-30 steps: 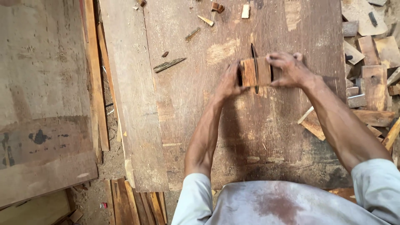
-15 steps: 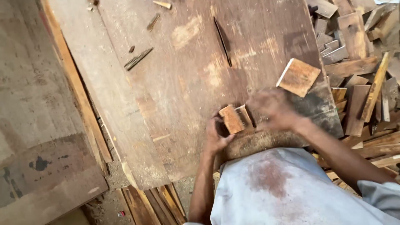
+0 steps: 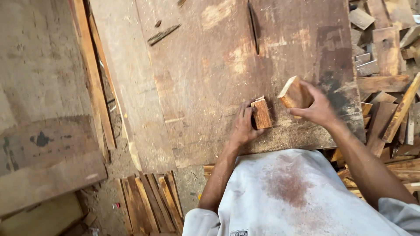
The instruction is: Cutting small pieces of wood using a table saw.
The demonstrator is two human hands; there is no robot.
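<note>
My left hand (image 3: 243,123) grips a small reddish wood block (image 3: 262,113) that rests on the worn wooden saw table (image 3: 210,78), near its front edge. My right hand (image 3: 317,107) holds a second, paler wood block (image 3: 294,92) lifted just above the table, to the right of the first; the two blocks are apart. A dark saw blade slot (image 3: 253,27) runs through the table top, well beyond both hands.
A heap of wood offcuts (image 3: 387,65) lies to the right of the table. Thin wooden strips (image 3: 148,203) are stacked on the ground at lower left. Large flat boards (image 3: 43,109) lie to the left. A dark sliver (image 3: 163,35) sits on the table's far part.
Both hands drew back from the blade slot toward the table's front edge. The joined piece is now two separate blocks, one in each hand, and the right one has moved off to the right.
</note>
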